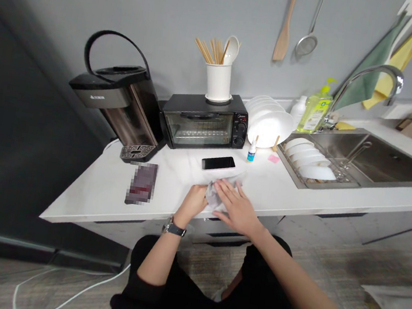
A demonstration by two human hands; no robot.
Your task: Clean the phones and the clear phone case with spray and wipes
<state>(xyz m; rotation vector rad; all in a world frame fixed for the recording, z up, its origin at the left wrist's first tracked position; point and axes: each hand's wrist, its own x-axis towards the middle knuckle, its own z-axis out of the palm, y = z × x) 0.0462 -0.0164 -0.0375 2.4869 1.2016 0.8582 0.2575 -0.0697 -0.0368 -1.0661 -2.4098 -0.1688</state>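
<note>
A thin, crumpled, pale grey cloth (212,196) is between my two hands near the counter's front edge. My left hand (194,201), with a watch on its wrist, is closed in a fist at the cloth's left end. Whether anything lies inside the cloth is hidden. My right hand (235,207) lies over the cloth with its fingers stretched out. Just beyond my hands, a phone (218,163) with a dark screen rests on the counter. A small spray bottle (251,152) with a blue label stands to its right, beside a pink slip (273,159).
Behind are a toaster oven (204,126) topped by a white utensil holder (218,80), and racked plates (269,125). A tall dark dispenser (120,106) stands left, near a pixelated dark item (142,184). The sink (373,163) with bowls (310,159) is right.
</note>
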